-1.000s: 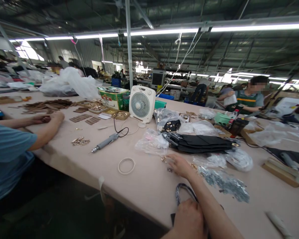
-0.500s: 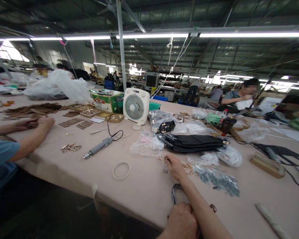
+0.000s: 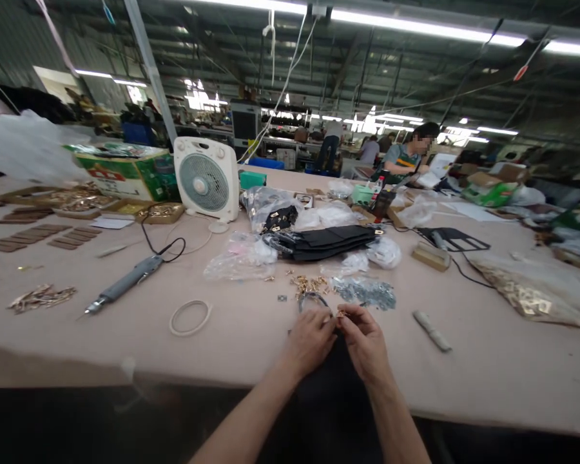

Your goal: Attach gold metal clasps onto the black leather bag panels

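My left hand (image 3: 313, 340) is closed on a black fabric piece (image 3: 339, 364), at whose far end a dark wrapped loop (image 3: 314, 297) curves up. Beside it, my right hand (image 3: 366, 341) pinches a small gold-coloured metal fitting (image 3: 341, 314) against the edge of the black piece. The fingertips of both hands nearly meet there. Just beyond them lie loose gold-coloured fittings (image 3: 309, 284) and a spread of small grey metal plates (image 3: 367, 292). One single plate (image 3: 282, 298) lies apart on the left. The fingers partly hide the fitting.
An electric screwdriver (image 3: 125, 283), a tape ring (image 3: 190, 318) and a heap of metal pieces (image 3: 41, 298) lie left. A fan (image 3: 207, 179) stands behind, near stacked black pieces (image 3: 326, 242) and plastic bags. A rolled grey thing (image 3: 432, 331) lies right. A person (image 3: 406, 158) sits across the table.
My right hand has come back from the loose fittings to my left hand, now with a gold-coloured fitting. The view has turned right, and the neighbour's arms at left have left the picture.
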`<action>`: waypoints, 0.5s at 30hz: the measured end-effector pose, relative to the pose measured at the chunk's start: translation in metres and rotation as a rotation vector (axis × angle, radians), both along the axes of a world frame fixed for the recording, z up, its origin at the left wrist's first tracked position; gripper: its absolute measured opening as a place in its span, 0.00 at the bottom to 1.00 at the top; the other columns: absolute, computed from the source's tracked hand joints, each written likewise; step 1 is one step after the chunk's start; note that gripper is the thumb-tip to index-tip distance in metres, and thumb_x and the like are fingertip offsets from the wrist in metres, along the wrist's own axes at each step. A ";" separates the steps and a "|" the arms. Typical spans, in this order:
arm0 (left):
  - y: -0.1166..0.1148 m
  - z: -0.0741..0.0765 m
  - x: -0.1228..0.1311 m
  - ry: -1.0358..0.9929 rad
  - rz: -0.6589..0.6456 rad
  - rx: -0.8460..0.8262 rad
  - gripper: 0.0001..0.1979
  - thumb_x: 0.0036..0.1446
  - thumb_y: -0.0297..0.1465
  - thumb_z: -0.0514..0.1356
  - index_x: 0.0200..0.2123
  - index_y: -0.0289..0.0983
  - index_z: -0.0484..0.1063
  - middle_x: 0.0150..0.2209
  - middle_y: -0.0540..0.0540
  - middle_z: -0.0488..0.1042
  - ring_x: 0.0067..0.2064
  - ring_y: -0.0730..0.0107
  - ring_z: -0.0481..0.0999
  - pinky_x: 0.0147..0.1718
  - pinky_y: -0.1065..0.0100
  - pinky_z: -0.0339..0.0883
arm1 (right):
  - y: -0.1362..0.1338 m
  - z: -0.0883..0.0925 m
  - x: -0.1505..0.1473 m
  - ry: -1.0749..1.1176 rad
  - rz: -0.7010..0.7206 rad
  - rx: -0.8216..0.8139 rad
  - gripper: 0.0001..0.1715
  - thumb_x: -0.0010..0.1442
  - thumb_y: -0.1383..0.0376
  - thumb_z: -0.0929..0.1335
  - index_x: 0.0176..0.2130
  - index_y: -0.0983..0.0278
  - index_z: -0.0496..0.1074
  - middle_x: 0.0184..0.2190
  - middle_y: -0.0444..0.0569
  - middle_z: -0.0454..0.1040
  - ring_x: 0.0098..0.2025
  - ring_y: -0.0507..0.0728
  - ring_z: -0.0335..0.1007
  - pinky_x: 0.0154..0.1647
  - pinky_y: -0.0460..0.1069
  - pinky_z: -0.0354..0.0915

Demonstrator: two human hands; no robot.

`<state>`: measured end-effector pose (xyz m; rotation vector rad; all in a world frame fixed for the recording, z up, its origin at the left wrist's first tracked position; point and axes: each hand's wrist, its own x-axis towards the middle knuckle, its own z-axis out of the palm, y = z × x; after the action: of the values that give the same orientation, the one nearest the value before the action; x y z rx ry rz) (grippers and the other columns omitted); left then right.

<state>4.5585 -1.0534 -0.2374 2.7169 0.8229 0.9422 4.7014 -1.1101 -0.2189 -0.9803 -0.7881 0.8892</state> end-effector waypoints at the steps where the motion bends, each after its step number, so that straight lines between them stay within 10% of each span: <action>1: -0.007 -0.001 -0.001 -0.109 0.019 -0.030 0.17 0.68 0.31 0.59 0.58 0.37 0.72 0.57 0.36 0.75 0.58 0.49 0.73 0.56 0.47 0.70 | -0.009 -0.010 0.000 0.003 -0.015 -0.013 0.19 0.54 0.60 0.80 0.45 0.57 0.79 0.45 0.48 0.80 0.46 0.57 0.77 0.50 0.52 0.74; 10: -0.056 -0.003 -0.012 -0.707 -0.164 -0.853 0.18 0.70 0.38 0.59 0.59 0.41 0.75 0.58 0.41 0.76 0.59 0.59 0.76 0.60 0.59 0.70 | -0.045 -0.041 -0.009 -0.086 -0.086 -0.069 0.21 0.55 0.62 0.80 0.46 0.58 0.76 0.44 0.48 0.82 0.43 0.57 0.81 0.48 0.51 0.77; 15: -0.055 -0.013 -0.012 -0.800 -0.205 -1.095 0.22 0.66 0.42 0.63 0.59 0.39 0.77 0.54 0.40 0.79 0.42 0.65 0.79 0.40 0.67 0.75 | -0.049 -0.037 -0.009 -0.155 0.001 -0.077 0.17 0.56 0.61 0.79 0.45 0.58 0.77 0.45 0.50 0.82 0.42 0.58 0.81 0.42 0.52 0.78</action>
<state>4.5467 -1.1079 -0.2500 1.3034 0.5863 0.9821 4.6928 -1.1587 -0.2555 -1.1271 -0.8907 0.8571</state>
